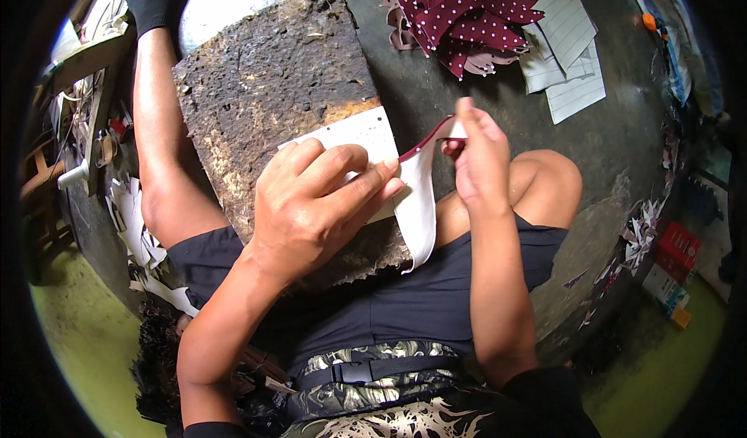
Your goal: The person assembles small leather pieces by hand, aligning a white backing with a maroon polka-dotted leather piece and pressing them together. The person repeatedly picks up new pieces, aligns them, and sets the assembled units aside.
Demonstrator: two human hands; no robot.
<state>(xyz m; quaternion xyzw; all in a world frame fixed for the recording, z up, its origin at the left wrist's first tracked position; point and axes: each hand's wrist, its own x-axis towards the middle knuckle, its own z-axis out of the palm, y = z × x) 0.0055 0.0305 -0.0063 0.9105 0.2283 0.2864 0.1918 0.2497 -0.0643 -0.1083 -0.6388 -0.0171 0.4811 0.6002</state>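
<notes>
Between my hands stretches a cut fabric piece (418,208), pale on the side facing me, with a maroon white-dotted edge folded along its top. My left hand (311,197) pinches its left end between thumb and fingertips. On the other end my right hand (481,158) is closed, thumb pointing up. Beneath my left hand a white card (350,133) lies partly covered on a rough, dark, worn board (272,72), which rests across my lap. The fabric's lower part hangs past the board's right edge.
Maroon dotted fabric pieces (467,10) lie heaped on the dark floor ahead, beside lined paper sheets (572,57). White scraps (136,220) are strewn at the left and more scraps (642,232) at the right. Small red and white boxes (673,259) sit at far right.
</notes>
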